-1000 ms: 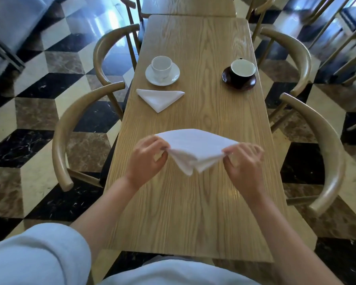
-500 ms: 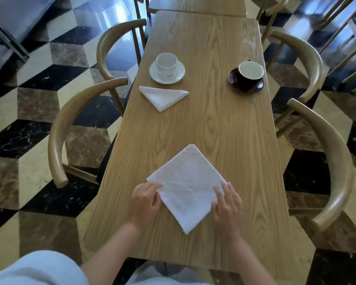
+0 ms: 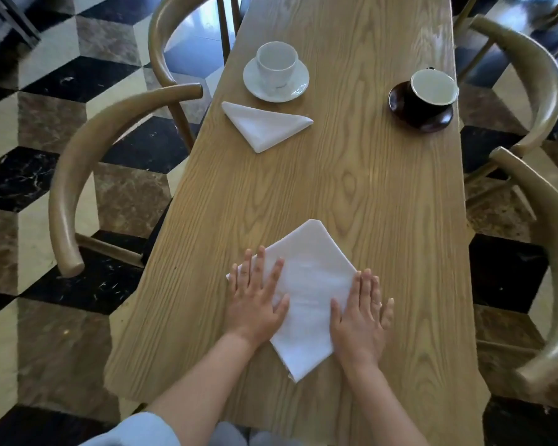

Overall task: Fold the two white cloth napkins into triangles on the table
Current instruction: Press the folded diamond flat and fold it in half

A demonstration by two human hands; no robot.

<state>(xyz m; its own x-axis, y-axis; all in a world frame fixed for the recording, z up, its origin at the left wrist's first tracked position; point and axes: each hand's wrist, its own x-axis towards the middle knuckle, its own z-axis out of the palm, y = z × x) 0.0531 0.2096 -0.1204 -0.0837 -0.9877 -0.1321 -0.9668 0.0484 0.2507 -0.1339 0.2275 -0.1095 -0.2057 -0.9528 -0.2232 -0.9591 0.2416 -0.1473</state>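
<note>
A white napkin (image 3: 310, 284) lies flat as a diamond on the near part of the wooden table (image 3: 351, 188). My left hand (image 3: 255, 297) rests palm down on its left corner, fingers spread. My right hand (image 3: 361, 313) presses flat on its right corner, partly on the wood. Neither hand grips the cloth. A second white napkin (image 3: 264, 125), folded into a triangle, lies farther up the table on the left, just in front of the white cup.
A white cup on a white saucer (image 3: 276, 72) stands at the far left, a dark cup on a dark saucer (image 3: 424, 101) at the far right. Curved wooden chairs (image 3: 78, 175) flank the table on both sides, another chair (image 3: 548, 220) on the right.
The napkin was held bunched above the table, then laid out as a diamond. Both hands have moved from pinching its side corners to lying flat on them.
</note>
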